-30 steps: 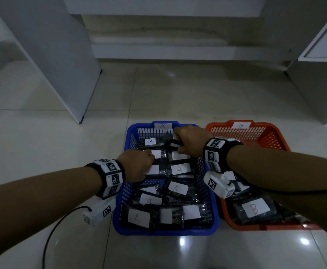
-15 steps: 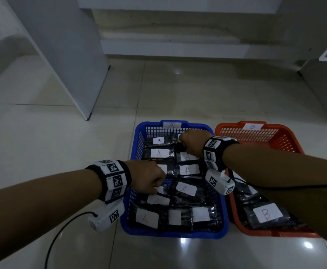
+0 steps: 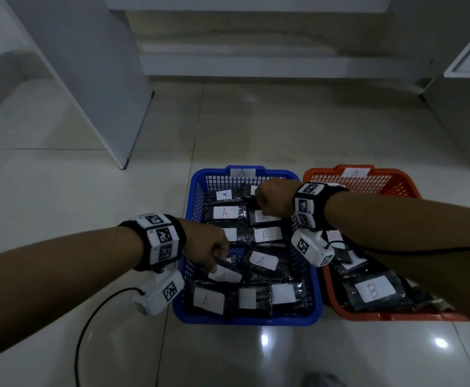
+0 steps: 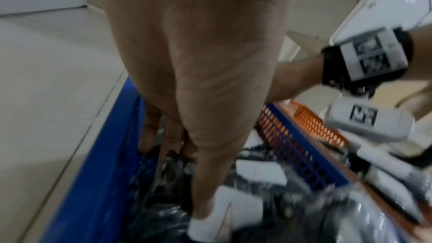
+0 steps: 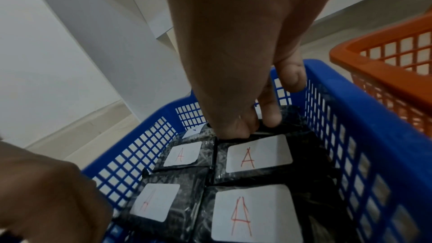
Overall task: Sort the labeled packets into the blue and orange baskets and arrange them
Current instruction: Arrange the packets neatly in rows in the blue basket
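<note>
The blue basket [image 3: 245, 319] holds several black packets with white A labels [image 3: 267, 234]. To its right, the orange basket [image 3: 331, 300] holds packets labelled B [image 3: 373, 289]. My left hand [image 3: 214, 258] reaches over the blue basket's left wall and pinches a tilted A packet [image 3: 225, 273], seen in the left wrist view as the white-labelled packet [image 4: 224, 215]. My right hand [image 3: 270, 201] is at the far end of the blue basket, its fingers curled on the edge of a black packet [image 5: 275, 130] behind the labelled A packet [image 5: 257, 154].
Pale floor tiles [image 3: 61, 219] surround the baskets. A white cabinet panel [image 3: 88, 79] stands at the back left, another cabinet [image 3: 465, 93] at the right. A black cable [image 3: 88, 325] trails on the floor under my left arm.
My left hand moved nearer along the blue basket's left side and took hold of a packet. My right hand stayed at the far end of the basket.
</note>
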